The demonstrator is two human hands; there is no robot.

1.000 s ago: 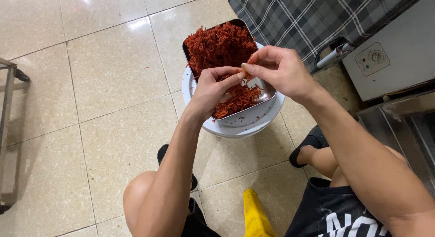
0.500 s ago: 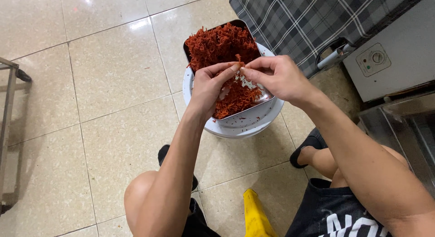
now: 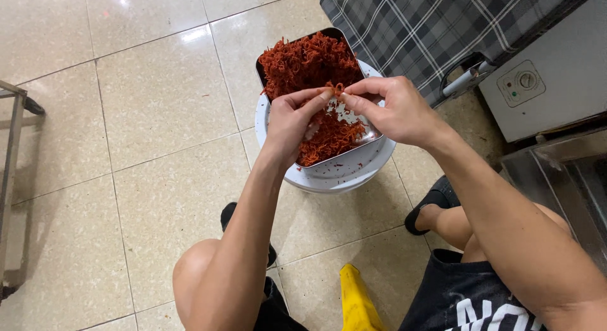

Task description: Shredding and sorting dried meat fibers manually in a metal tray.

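Observation:
A rectangular metal tray (image 3: 372, 136) heaped with red shredded strands (image 3: 305, 62) rests on top of a white round bucket (image 3: 341, 178) on the tiled floor. My left hand (image 3: 292, 119) and my right hand (image 3: 389, 110) meet above the tray's middle. Their fingertips pinch a small clump of the red strands between them. Bare shiny metal shows in the tray just under my right fingers. More strands lie at the near end of the tray.
A checked grey cloth (image 3: 417, 24) covers something at the upper right. Beside it stands a white appliance with a dial (image 3: 537, 84). A metal rack leg (image 3: 12, 135) stands at the left edge. A yellow object (image 3: 357, 299) lies between my knees.
Both hands have drifted slightly toward the far end of the tray, fingertips staying together on the red strands. The tray and bucket have not moved.

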